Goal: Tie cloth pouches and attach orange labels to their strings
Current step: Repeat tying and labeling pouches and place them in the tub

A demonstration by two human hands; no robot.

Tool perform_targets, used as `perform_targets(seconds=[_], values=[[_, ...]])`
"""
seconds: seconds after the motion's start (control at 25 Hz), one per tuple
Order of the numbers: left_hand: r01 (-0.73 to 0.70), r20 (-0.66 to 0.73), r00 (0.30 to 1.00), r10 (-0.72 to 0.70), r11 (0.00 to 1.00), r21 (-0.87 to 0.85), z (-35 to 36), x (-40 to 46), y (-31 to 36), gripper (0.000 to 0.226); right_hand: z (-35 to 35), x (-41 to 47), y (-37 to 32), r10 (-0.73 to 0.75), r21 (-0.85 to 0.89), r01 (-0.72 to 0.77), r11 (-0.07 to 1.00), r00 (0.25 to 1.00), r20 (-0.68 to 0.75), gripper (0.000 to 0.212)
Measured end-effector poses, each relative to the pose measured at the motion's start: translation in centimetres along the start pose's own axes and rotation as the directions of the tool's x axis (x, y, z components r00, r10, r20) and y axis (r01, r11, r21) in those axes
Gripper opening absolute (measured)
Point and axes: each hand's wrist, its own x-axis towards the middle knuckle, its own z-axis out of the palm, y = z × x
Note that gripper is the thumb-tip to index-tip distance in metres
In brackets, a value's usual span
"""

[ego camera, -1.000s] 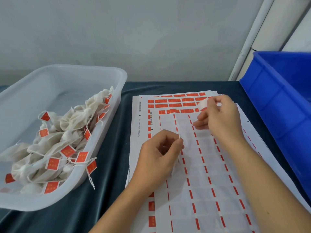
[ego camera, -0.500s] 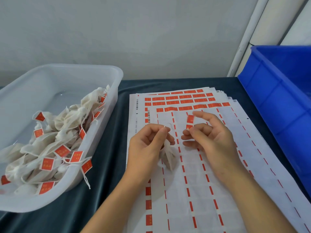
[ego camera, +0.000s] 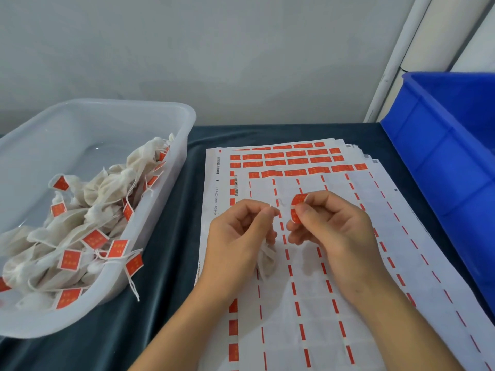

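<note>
Peeled label point(ego camera: 297, 207) now pinched in the right hand point(ego camera: 332, 231) nears the string point(ego camera: 277, 205) pinched by the left hand point(ego camera: 238, 236) at nine o'clock; pouch point(ego camera: 267, 261) dangles, ready for tagging.

Translucent glossy plastic tub point(ego camera: 187, 121) at left holds matt gauzy cloth pouches point(ego camera: 107, 188); smooth paper label sheets point(ego camera: 308, 303) lie on a dark velvety cloth surface point(ego camera: 166, 263); glossy blue plastic crate point(ego camera: 442, 156) at right.

Bench point(ego camera: 166, 303) with dark cloth cover: clear tub point(ego camera: 160, 167) at left, label sheets point(ego camera: 348, 330) at centre, blue crate point(ego camera: 439, 167) at right.
</note>
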Motion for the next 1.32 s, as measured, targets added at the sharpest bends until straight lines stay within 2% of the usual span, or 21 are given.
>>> perform_targets(seconds=[0.12, 0.32, 0.44, 0.56, 0.76, 1.04, 1.32], values=[[-0.056, 0.027, 0.998, 0.054, 0.996, 0.074, 0.1, -0.2, -0.1, 0.019, 0.5, -0.1, 0.2, 0.001, 0.0, -0.001, 1.0, 1.0, 0.002, 0.017], [-0.072, 0.043, 0.997, 0.066, 0.987, 0.141, 0.4, -0.4, -0.4, 0.018, 0.6, -0.1, 0.4, 0.013, 0.008, -0.013, 1.0, 1.0, -0.002, 0.019], [-0.073, 0.041, 0.997, 0.068, 0.988, 0.135, 0.4, -0.4, -0.4, 0.018, 0.6, -0.1, 0.5, 0.016, -0.007, -0.016, 1.0, 1.0, -0.001, 0.014], [-0.073, 0.039, 0.997, 0.069, 0.989, 0.129, 0.4, -0.4, -0.3, 0.02, 0.6, -0.1, 0.5, 0.02, -0.008, -0.02, 1.0, 1.0, -0.001, 0.02], [-0.078, 0.044, 0.996, 0.074, 0.991, 0.111, 0.4, -0.4, -0.2, 0.022, 0.5, 0.0, 0.7, 0.016, -0.02, -0.016, 1.0, 1.0, 0.004, 0.009], [-0.082, 0.054, 0.996, 0.078, 0.992, 0.096, 0.3, -0.3, -0.2, 0.021, 0.5, 0.0, 1.0, 0.015, -0.059, -0.015, 0.998, 1.0, 0.002, 0.01], [-0.104, 0.063, 0.993, 0.098, 0.988, 0.111, 0.2, -0.5, -0.2, 0.019, 0.5, 0.0, 1.1, -0.03, -0.118, 0.031, 0.993, 1.0, 0.006, 0.005]])
